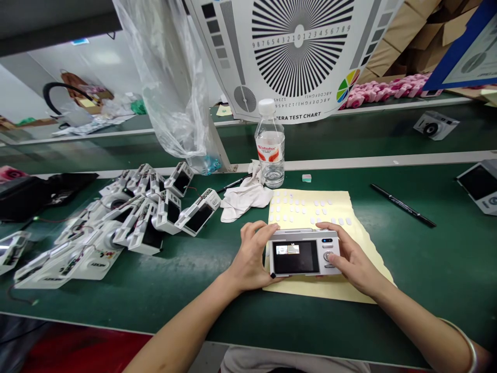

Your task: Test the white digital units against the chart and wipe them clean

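A silver digital camera (295,257) is held between both hands, its back and screen facing me. The dark screen shows two small pictures in its upper left. My left hand (251,257) grips the camera's left end, with a finger along the top edge. My right hand (351,259) holds the right end; its thumb rests on the round control pad and its index finger lies at the top edge. Beneath the camera lies a yellow sheet (365,259) with rows of small pale stickers on its upper part.
Several white cameras and camera parts (143,228) are heaped on the left. A water bottle (271,150) and a white cloth (244,199) stand behind the sheet. To the right are a black pen (404,205) and another camera (481,186). A test chart (298,57) hangs ahead.
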Demonstrator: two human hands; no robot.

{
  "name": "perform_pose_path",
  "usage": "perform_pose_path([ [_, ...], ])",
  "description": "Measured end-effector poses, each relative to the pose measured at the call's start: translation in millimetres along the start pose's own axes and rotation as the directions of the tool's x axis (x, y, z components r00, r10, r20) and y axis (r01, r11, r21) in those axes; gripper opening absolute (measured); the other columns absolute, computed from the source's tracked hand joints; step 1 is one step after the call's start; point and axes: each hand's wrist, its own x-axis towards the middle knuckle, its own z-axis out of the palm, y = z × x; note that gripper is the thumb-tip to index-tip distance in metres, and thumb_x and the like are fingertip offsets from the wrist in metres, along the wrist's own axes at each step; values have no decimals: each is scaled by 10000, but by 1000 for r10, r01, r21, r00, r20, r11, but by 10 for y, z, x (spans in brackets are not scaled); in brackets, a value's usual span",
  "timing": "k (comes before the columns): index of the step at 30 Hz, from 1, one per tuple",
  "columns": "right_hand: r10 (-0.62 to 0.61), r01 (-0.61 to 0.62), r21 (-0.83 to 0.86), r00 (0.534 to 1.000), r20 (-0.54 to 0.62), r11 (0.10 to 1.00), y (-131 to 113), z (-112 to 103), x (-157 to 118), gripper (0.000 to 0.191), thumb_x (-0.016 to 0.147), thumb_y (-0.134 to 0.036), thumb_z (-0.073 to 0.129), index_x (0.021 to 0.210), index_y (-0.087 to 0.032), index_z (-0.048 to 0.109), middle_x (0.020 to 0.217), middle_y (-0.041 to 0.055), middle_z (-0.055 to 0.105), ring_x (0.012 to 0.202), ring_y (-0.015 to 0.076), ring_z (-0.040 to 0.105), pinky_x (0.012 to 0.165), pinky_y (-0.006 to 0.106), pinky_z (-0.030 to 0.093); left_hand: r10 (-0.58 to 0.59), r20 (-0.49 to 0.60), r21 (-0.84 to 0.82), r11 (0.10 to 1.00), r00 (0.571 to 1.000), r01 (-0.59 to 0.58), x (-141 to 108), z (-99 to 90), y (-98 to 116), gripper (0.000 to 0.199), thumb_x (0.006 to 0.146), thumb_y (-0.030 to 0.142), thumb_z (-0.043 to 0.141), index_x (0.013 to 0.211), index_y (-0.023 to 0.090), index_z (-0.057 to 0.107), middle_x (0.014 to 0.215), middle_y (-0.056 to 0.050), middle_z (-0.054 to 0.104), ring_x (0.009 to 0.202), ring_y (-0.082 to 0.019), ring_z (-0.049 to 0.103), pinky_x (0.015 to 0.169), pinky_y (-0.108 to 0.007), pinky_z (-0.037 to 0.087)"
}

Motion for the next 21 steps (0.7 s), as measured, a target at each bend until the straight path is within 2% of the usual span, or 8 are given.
perform_pose_path([
  [4, 39, -39, 25, 999, 0, 999, 14, -5, -4, 430, 815, -318, 563, 1196, -293, 366, 982, 29, 557, 827, 178, 532, 647, 273, 503, -2, 2, 0, 1000, 1000, 2, -3, 2, 2, 836, 699, 446, 697, 1350, 164, 255, 1098, -140, 566, 1048, -284, 441, 904, -419, 324],
  [7, 60, -65, 63, 996, 67, 996, 44, -51, 17, 485, 824, -365, 575, 1243, -309, 337, 1055, 40, 555, 905, 192, 552, 707, 289, 500, -11, 5, 1, 1000, 1000, 11, -8, -4, -4, 859, 678, 439, 710, 1354, 170, 254, 1100, -141, 568, 1045, -290, 451, 902, -429, 329],
  [13, 26, -59, 137, 973, 228, 989, 66, -145, 40, 710, 786, -466, 643, 1355, -335, 240, 1268, 71, 486, 1088, 230, 539, 842, 330, 476, -76, 50, -6, 997, 996, 76, -20, -33, -23, 926, 643, 425, 735, 1378, 206, 214, 1111, -124, 567, 1079, -291, 441, 920, -433, 331],
  [16, 36, -67, 124, 971, 237, 990, 41, -142, 25, 772, 771, -470, 664, 1374, -324, 205, 1283, 83, 488, 1099, 224, 539, 869, 327, 466, -87, 64, -12, 996, 994, 88, -21, -45, -22, 938, 637, 430, 740, 1380, 217, 209, 1123, -116, 560, 1085, -288, 436, 924, -426, 333],
  [21, 50, -69, 95, 981, 188, 993, 14, -106, 12, 753, 773, -471, 656, 1360, -298, 217, 1310, 104, 486, 1117, 231, 538, 868, 328, 476, -71, 49, -13, 997, 996, 72, -9, -50, -7, 926, 648, 445, 732, 1378, 199, 218, 1113, -124, 563, 1074, -290, 440, 912, -425, 340],
])
